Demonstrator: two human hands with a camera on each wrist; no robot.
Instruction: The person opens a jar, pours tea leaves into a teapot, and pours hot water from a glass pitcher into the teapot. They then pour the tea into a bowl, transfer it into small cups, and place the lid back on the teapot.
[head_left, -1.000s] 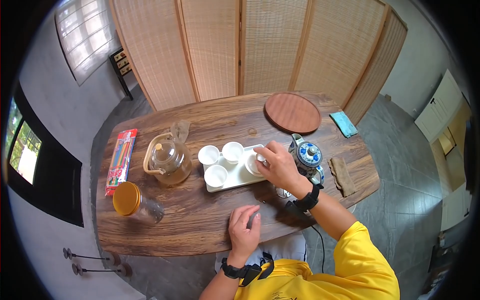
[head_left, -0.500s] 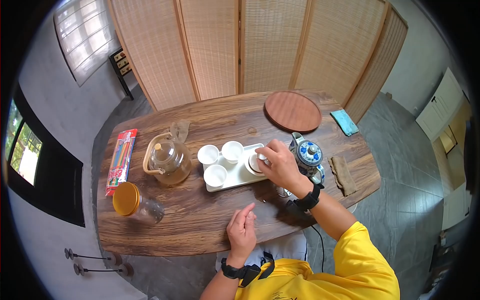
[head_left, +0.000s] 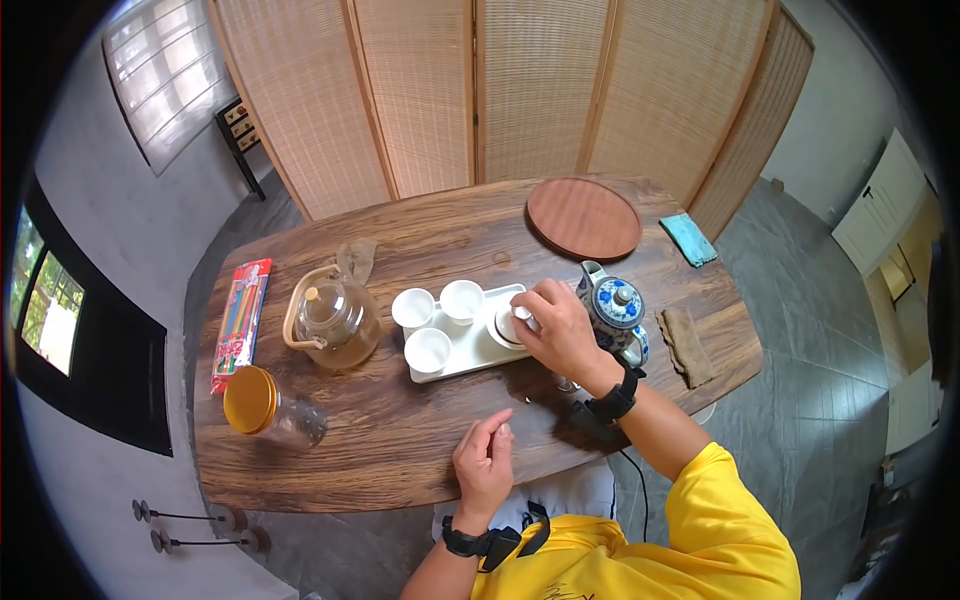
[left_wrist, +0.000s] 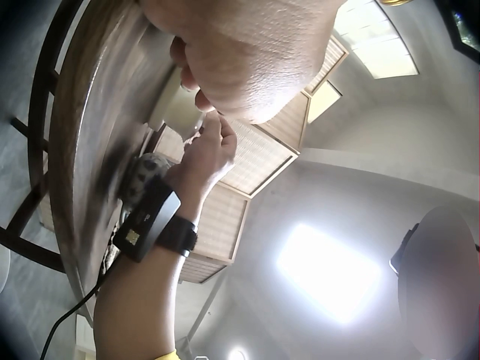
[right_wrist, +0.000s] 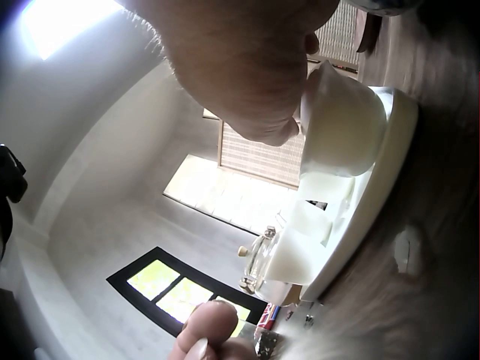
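Observation:
My right hand pinches a small white lid over a white bowl at the tray's right end. Between lid and bowl a dark gap shows. Three white cups stand on the left part of the white tray. Seen from the right wrist, the hand is at the top of the bowl. My left hand hangs by the table's front edge, fingers loosely bent, holding nothing. In the left wrist view the right hand shows beyond the left one.
A blue-and-white teapot stands right of the tray, a brown cloth beyond it. Leftward are a glass kettle, a gold-lidded jar and a pencil pack. Behind lie a round wooden tray and a blue cloth.
The left hand's fingers have drawn closer together, and the hand has shifted slightly left. A dark gap has appeared under the lid at the right hand, which has barely moved.

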